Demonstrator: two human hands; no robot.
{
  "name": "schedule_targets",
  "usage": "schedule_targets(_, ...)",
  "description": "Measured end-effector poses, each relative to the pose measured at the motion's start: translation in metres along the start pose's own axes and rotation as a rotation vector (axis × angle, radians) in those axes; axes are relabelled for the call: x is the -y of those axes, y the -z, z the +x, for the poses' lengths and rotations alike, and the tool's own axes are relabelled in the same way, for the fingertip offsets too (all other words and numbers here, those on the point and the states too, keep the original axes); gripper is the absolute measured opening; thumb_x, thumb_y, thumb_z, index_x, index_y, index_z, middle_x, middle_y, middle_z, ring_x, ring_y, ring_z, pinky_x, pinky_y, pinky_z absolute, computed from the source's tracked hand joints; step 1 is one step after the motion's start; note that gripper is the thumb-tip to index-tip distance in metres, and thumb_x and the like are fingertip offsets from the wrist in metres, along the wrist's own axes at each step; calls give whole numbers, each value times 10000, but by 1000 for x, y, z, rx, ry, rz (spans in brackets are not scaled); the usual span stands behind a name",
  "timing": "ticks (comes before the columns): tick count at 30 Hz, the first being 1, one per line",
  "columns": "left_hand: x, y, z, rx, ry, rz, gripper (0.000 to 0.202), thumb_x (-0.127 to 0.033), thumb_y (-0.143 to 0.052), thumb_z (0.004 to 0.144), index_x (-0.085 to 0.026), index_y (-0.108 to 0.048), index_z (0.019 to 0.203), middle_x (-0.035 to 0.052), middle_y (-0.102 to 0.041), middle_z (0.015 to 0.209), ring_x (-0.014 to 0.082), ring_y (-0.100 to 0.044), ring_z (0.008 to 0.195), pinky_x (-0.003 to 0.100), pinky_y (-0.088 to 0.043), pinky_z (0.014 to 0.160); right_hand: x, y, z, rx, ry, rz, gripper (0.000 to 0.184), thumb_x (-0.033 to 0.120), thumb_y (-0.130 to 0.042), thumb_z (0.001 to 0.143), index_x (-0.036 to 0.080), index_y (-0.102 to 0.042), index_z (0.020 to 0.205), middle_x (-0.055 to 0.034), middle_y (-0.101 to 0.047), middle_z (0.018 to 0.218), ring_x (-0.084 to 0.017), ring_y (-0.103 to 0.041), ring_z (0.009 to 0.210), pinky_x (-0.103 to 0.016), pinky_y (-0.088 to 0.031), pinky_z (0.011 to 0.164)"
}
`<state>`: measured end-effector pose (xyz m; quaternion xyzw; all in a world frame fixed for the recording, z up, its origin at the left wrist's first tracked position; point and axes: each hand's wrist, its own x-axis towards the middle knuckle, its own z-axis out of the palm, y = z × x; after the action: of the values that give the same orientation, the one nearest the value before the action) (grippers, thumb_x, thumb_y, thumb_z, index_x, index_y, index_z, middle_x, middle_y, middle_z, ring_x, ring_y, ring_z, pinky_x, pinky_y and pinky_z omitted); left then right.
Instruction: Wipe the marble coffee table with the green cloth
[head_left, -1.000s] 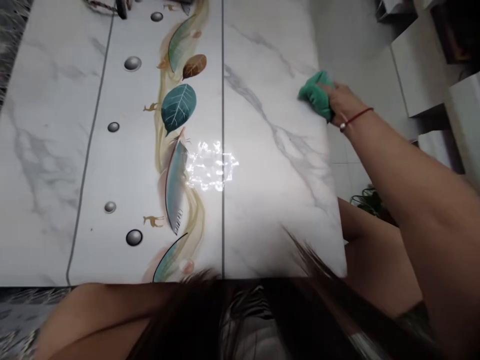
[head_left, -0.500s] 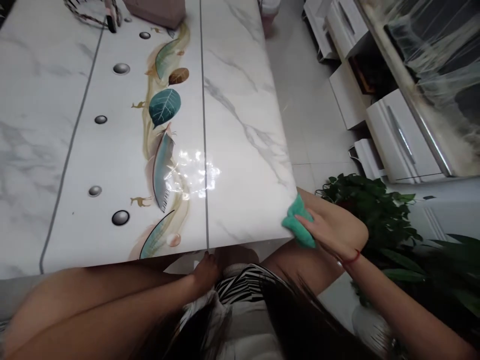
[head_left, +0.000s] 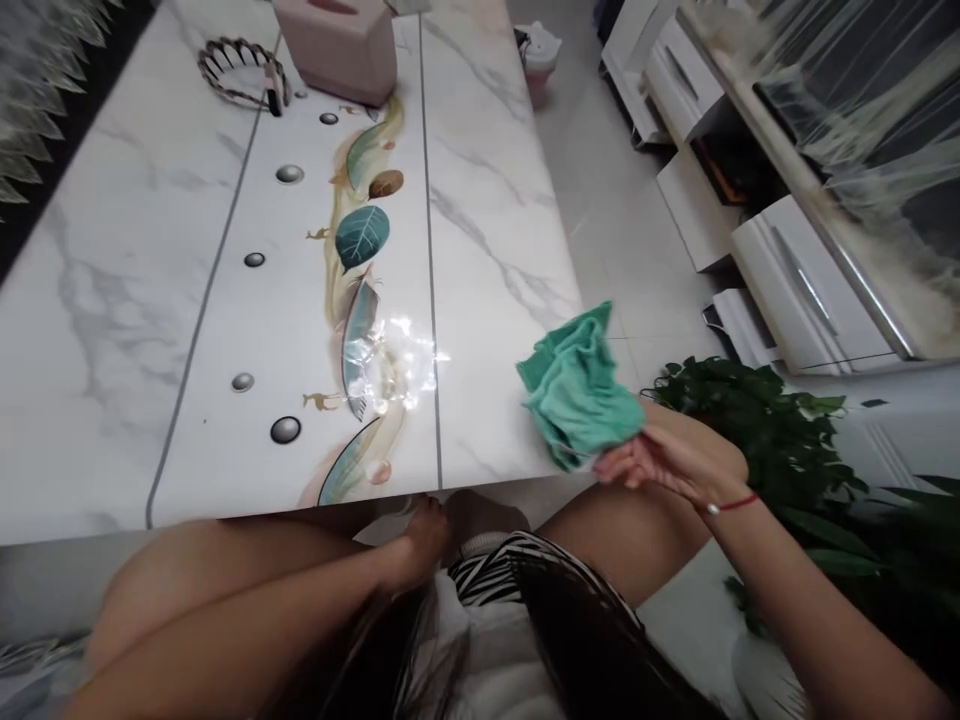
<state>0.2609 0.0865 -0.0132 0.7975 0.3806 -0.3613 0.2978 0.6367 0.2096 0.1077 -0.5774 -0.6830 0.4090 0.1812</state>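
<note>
Home living room: low marble-print coffee table [head_left: 495,250] with pink tissue box [head_left: 337,45], white TV cabinet [head_left: 787,270] on right, potted plant [head_left: 757,420] near, tiled floor [head_left: 600,200].

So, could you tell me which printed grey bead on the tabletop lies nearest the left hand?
The dark bead closest to the near edge of the table and to the left hand; the other four sit farther toward the pink box.

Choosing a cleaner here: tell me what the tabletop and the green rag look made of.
Tabletop: glossy, marble-patterned with grey veins and printed leaves; the sharp glare suggests polished stone, glass or laminate, unclear which. Rag: soft matte fabric, crumpling in loose folds, probably microfibre or terry.
</note>
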Motion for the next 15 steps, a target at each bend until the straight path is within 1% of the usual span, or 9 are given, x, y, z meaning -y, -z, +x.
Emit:
schedule_targets(2, 0, -7, 4, -15, -13, 31, 498, -7, -576, 1170, -19, -870, 1573, 312, -843, 1538, 407, -798, 1520, 517, -543, 1376, -17, 13, -8, 62, -277, 159, 749, 877, -539, 1143, 293, -805, 758, -187, -798, 749, -365, -822, 637, -443, -685, 510)
schedule_targets(3, 0, -11, 6, -18, -20, 40, 485, -20, -601, 1167, -31, -878, 1565, 310, -851, 1521, 411, -804, 1508, 526, -550, 1370, -23, 20, -12, 19, -399, 193, 687, 866, -614, 1091, 307, -791, 732, -205, -801, 744, -404, -822, 629, -500, -700, 520)
schedule_targets(4, 0, -15, 9, -23, -23, 42, 472, -27, -622, 1162, -37, -887, 1552, 310, -856, 1506, 415, -811, 1494, 534, -556, 1365, -27, 25, -15, -89, -460, 170, 600, 823, -692, 1054, 324, -794, 739, -214, -818, 776, -437, -839, 665, -553, -730, 576)
schedule_targets(5, 0, -18, 11, -30, -22, 41, 459, -28, -639, 1153, -39, -899, 1530, 311, -861, 1489, 419, -816, 1483, 540, -557, 1365, -28, 27, -16, -232, -433, 90, 512, 765, -736, 1046, 338, -815, 775, -212, -844, 834, -459, -864, 736, -593, -762, 661)
schedule_targets(7, 0, -23, 13, -30, -24, 39, 440, -29, -658, 1140, -23, -910, 1500, 326, -862, 1466, 432, -826, 1464, 554, -562, 1369, -22, 22, -9, -412, -166, -142, 379, 663, -733, 1093, 340, -909, 1003, -198, -908, 1083, -475, -917, 1021, -665, -806, 946)
schedule_targets(8, 0, -25, 14, -27, -29, 39, 441, -35, -664, 1139, -16, -907, 1507, 333, -859, 1468, 439, -825, 1467, 565, -559, 1378, -16, 14, 0, -406, 20, -259, 386, 636, -712, 1127, 329, -939, 1181, -197, -913, 1276, -475, -906, 1218, -704, -776, 1121)
schedule_targets(11, 0, -26, 15, -35, -48, 37, 444, -63, -692, 1138, -26, -901, 1528, 325, -867, 1460, 446, -828, 1451, 588, -558, 1384, 4, -20, 43, -94, 482, -541, 608, 687, -685, 1193, 348, -829, 1677, -158, -668, 1859, -495, -616, 1755, -848, -465, 1479)
schedule_targets(13, -1, -25, 15, -62, -50, 30, 445, -63, -725, 1115, -40, -908, 1519, 306, -883, 1427, 438, -842, 1407, 576, -578, 1360, 12, -42, 75, 106, 600, -648, 715, 778, -728, 1174, 447, -726, 1808, -72, -486, 2019, -502, -417, 1896, -884, -313, 1533)
schedule_targets(15, -3, -22, 14, -74, -37, 10, 443, -53, -720, 1110, -33, -907, 1511, 294, -891, 1411, 429, -852, 1383, 544, -605, 1325, 15, -55, 100, 200, 618, -686, 774, 824, -752, 1157, 511, -662, 1860, -16, -412, 2062, -493, -349, 1932, -872, -280, 1550)
